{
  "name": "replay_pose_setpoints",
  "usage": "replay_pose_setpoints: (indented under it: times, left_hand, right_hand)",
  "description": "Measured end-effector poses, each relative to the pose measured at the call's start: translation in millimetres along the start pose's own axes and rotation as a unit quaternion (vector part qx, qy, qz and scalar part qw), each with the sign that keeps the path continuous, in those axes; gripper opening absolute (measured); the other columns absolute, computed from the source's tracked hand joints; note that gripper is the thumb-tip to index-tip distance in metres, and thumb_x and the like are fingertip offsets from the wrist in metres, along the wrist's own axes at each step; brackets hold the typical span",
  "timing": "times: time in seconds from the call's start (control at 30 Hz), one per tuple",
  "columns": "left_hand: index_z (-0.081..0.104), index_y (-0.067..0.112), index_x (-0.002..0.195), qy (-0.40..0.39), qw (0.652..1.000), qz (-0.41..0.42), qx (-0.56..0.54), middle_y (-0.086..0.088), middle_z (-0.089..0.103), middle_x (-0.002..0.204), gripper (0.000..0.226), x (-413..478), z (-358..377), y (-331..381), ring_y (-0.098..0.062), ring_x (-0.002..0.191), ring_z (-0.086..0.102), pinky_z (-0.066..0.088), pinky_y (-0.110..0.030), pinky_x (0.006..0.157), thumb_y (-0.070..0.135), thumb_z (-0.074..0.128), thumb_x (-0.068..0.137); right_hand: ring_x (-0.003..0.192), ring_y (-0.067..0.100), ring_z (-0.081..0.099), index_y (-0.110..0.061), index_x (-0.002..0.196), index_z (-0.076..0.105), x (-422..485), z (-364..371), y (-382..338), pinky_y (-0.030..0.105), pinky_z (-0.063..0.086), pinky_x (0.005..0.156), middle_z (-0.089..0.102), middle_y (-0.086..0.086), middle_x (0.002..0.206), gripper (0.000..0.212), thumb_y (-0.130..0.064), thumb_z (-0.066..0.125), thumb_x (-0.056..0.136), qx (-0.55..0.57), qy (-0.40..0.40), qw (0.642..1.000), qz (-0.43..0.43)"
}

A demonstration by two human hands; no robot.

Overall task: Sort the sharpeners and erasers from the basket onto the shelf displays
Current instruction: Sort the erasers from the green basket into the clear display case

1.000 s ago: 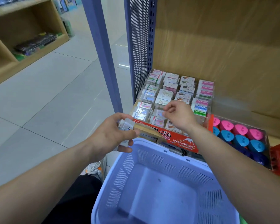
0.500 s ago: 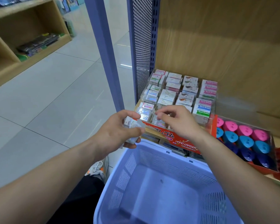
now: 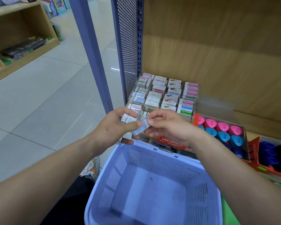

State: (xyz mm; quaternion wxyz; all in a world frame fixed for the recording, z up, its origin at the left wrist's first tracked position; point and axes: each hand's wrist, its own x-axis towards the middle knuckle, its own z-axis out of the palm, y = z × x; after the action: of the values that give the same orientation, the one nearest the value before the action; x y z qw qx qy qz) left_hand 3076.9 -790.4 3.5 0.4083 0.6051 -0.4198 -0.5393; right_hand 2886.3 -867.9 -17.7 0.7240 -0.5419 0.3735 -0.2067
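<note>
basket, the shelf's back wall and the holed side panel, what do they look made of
The basket looks like moulded plastic, lavender and slightly glossy, going by its slotted vent walls and rounded rim. The back wall is matte wood-look board with visible grain, whether laminate or veneer I cannot tell. The side panel is probably painted sheet metal, blue-grey, punched with even rows of small holes.

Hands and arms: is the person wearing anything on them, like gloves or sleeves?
No gloves, rings or watch show on the left hand or right hand. Both forearms are bare, no sleeve in view. Below, dark trousers and a pale sneaker with orange trim.
</note>
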Motion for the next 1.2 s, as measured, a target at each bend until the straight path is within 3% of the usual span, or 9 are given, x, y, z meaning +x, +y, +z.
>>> replay_pose_setpoints:
  times: [0.13, 0.3, 0.47, 0.53, 0.63, 0.8, 0.93, 1.03, 1.2]
  left_hand:
    - [0.061, 0.010, 0.110, -0.006, 1.000, 0.008, 0.004, 0.004, 0.074, 0.079, 0.026, 1, 1, 3, -0.028, 0.071, 0.071, 0.061, -0.037, 0.063, 0.013, 0.075, 0.088]
    - [0.060, 0.007, 0.114, 0.009, 1.000, 0.007, 0.001, -0.003, 0.070, 0.088, 0.032, 3, 5, 2, -0.024, 0.066, 0.067, 0.060, -0.036, 0.061, 0.012, 0.076, 0.087]
    - [0.058, 0.012, 0.114, 0.010, 0.999, -0.041, 0.011, -0.014, 0.068, 0.100, 0.027, 9, -5, -10, -0.025, 0.070, 0.068, 0.057, -0.037, 0.064, 0.003, 0.070, 0.091]
    - [0.057, 0.012, 0.115, 0.006, 0.999, -0.053, 0.009, -0.014, 0.070, 0.096, 0.027, 9, -11, -16, -0.026, 0.072, 0.067, 0.057, -0.037, 0.065, -0.003, 0.064, 0.093]
    - [0.054, 0.010, 0.120, 0.000, 0.998, -0.058, 0.014, -0.016, 0.072, 0.095, 0.029, 7, -17, -20, -0.027, 0.075, 0.069, 0.059, -0.037, 0.066, -0.004, 0.061, 0.095]
    - [0.054, 0.012, 0.121, 0.022, 0.998, -0.060, 0.001, -0.015, 0.075, 0.100, 0.032, 9, -23, -21, -0.031, 0.081, 0.074, 0.063, -0.039, 0.069, 0.001, 0.066, 0.094]
    - [0.057, 0.005, 0.119, 0.030, 0.998, -0.060, 0.008, -0.011, 0.077, 0.098, 0.027, 13, -26, -17, -0.026, 0.080, 0.075, 0.063, -0.038, 0.072, 0.005, 0.067, 0.094]
    - [0.058, 0.003, 0.117, 0.033, 0.998, -0.057, 0.010, -0.012, 0.077, 0.099, 0.026, 14, -27, -15, -0.028, 0.084, 0.075, 0.064, -0.036, 0.072, 0.006, 0.067, 0.094]
    - [0.057, 0.004, 0.117, 0.042, 0.997, -0.057, 0.016, -0.012, 0.077, 0.097, 0.026, 15, -31, -16, -0.031, 0.086, 0.076, 0.063, -0.033, 0.068, 0.004, 0.067, 0.093]
  right_hand:
    - [0.075, 0.019, 0.066, -0.010, 0.103, 0.064, -2, 2, 2, 0.030, 0.057, 0.072, 0.069, 0.011, 0.092, 0.007, -0.008, 0.063, 0.096, 0.046, 0.048, 0.997, -0.037]
    - [0.094, 0.025, 0.069, -0.016, 0.114, 0.068, 0, 13, 15, 0.042, 0.058, 0.087, 0.070, 0.010, 0.102, 0.028, -0.001, 0.069, 0.091, 0.089, 0.045, 0.993, -0.055]
    - [0.091, 0.034, 0.072, -0.010, 0.125, 0.059, 4, -8, 22, 0.045, 0.062, 0.069, 0.067, 0.014, 0.117, 0.027, 0.000, 0.052, 0.100, 0.155, 0.137, 0.978, 0.003]
    - [0.087, 0.028, 0.068, -0.014, 0.131, 0.053, 8, -25, 29, 0.038, 0.061, 0.063, 0.060, 0.011, 0.120, 0.031, -0.002, 0.050, 0.102, 0.093, 0.191, 0.977, 0.018]
    - [0.081, 0.022, 0.062, -0.009, 0.131, 0.051, 21, -47, 39, 0.032, 0.055, 0.066, 0.060, 0.010, 0.115, 0.038, -0.002, 0.063, 0.096, -0.007, 0.240, 0.970, 0.029]
    - [0.073, 0.022, 0.070, -0.010, 0.100, 0.068, 50, -53, 37, 0.034, 0.061, 0.073, 0.074, 0.013, 0.092, 0.020, -0.006, 0.079, 0.084, -0.120, 0.260, 0.958, 0.006]
    - [0.072, 0.015, 0.068, -0.019, 0.091, 0.072, 82, -44, 39, 0.034, 0.059, 0.066, 0.071, 0.000, 0.084, 0.007, -0.014, 0.077, 0.088, -0.281, 0.302, 0.910, -0.044]
    - [0.072, 0.013, 0.067, -0.024, 0.093, 0.072, 101, -42, 50, 0.040, 0.060, 0.070, 0.069, -0.008, 0.079, 0.004, -0.020, 0.073, 0.091, -0.375, 0.314, 0.870, -0.064]
    - [0.085, 0.023, 0.067, -0.019, 0.105, 0.073, 106, -41, 64, 0.040, 0.058, 0.076, 0.074, 0.000, 0.096, 0.017, -0.022, 0.057, 0.100, -0.516, 0.289, 0.803, -0.079]
